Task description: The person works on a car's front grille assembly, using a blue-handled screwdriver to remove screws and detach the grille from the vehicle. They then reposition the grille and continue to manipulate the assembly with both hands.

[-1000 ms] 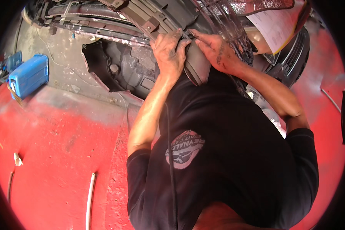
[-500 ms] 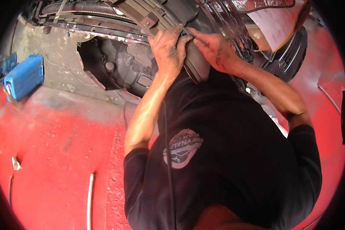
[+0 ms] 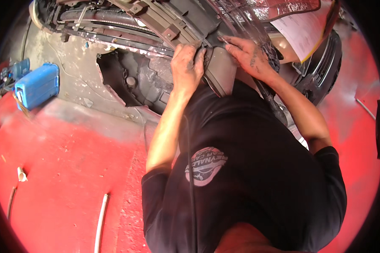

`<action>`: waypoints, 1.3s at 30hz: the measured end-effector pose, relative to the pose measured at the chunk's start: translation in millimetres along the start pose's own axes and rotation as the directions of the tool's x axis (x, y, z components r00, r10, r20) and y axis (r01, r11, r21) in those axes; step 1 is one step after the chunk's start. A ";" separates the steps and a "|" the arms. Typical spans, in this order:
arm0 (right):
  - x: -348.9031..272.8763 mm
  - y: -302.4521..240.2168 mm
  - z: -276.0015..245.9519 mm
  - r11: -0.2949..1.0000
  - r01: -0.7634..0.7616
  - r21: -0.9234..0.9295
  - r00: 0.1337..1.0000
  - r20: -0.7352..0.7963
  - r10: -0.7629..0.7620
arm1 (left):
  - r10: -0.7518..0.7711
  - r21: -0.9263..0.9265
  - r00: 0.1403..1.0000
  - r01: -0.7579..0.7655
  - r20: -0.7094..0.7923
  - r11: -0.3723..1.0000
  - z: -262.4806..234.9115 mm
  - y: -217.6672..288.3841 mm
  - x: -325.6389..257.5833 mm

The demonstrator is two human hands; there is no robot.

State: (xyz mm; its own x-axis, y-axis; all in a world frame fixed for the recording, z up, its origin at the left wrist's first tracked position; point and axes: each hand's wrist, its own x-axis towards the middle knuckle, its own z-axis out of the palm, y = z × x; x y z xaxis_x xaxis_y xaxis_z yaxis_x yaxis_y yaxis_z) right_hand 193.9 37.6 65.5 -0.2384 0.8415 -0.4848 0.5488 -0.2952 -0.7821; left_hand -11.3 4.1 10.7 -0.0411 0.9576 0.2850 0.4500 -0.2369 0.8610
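Observation:
A dark grey plastic car trim panel [image 3: 222, 69] stands in front of my body at the top middle, its lower tip against my black shirt. My left hand [image 3: 187, 67] is closed on its left edge, thumb and fingers curled at the joint with the ribbed strip. On the other side, my right hand [image 3: 250, 55] is bent round the panel's right edge, index finger and thumb pressed near its top. Dark smudges mark the hand. A ribbed plastic strip [image 3: 172, 31] with a square clip runs up and left from my left fingers. What lies under the fingertips is hidden.
A broken black plastic liner [image 3: 131, 80] lies on the floor at left, below a car's open front end [image 3: 109, 19]. A blue container [image 3: 37, 86] stands farther left. Right, a paper sheet [image 3: 297, 33] hangs over a headlamp. A white tube [image 3: 101, 221] lies on the red floor.
My hands have moved apart: the right one has slid outward along the panel's edge, away from the left. The whole view has shifted slightly down and right.

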 end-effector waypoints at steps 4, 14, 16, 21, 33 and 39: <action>6.0 8.5 1.7 0.992 -0.012 0.128 0.999 0.034 0.007 | 0.022 0.053 1.000 -0.021 -0.023 0.998 0.2 3.7 -1.5; -2.9 -11.1 -6.2 0.971 0.009 0.240 0.997 0.069 -0.027 | -0.337 -0.322 0.931 0.278 -0.143 0.905 -20.0 35.9 1.4; 1.5 -9.1 -4.9 0.966 0.052 0.252 0.996 0.053 -0.068 | -0.384 -0.508 0.914 0.271 -0.130 0.817 -22.5 24.9 0.7; 34.6 -18.0 1.5 0.948 0.229 0.220 0.971 0.014 -0.237 | -0.601 -0.880 0.799 0.282 -0.005 0.382 -44.6 28.9 29.0; 140.8 -61.4 11.1 0.890 0.457 0.010 0.886 -0.100 -0.453 | -0.238 0.078 0.967 0.245 -0.091 0.966 -35.5 -24.9 134.8; 138.7 -69.2 21.9 0.931 0.317 0.179 0.948 -0.046 -0.314 | -0.312 -0.083 0.934 0.302 -0.172 0.950 -20.9 -30.1 125.9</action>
State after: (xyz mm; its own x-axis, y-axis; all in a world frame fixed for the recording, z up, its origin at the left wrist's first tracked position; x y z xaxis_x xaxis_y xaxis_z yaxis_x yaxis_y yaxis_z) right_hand 105.3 164.8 43.8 -0.3618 0.9114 -0.1960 0.2919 -0.0889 -0.9523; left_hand -48.6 128.4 29.5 -0.3321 0.9407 0.0696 0.3413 0.0511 0.9386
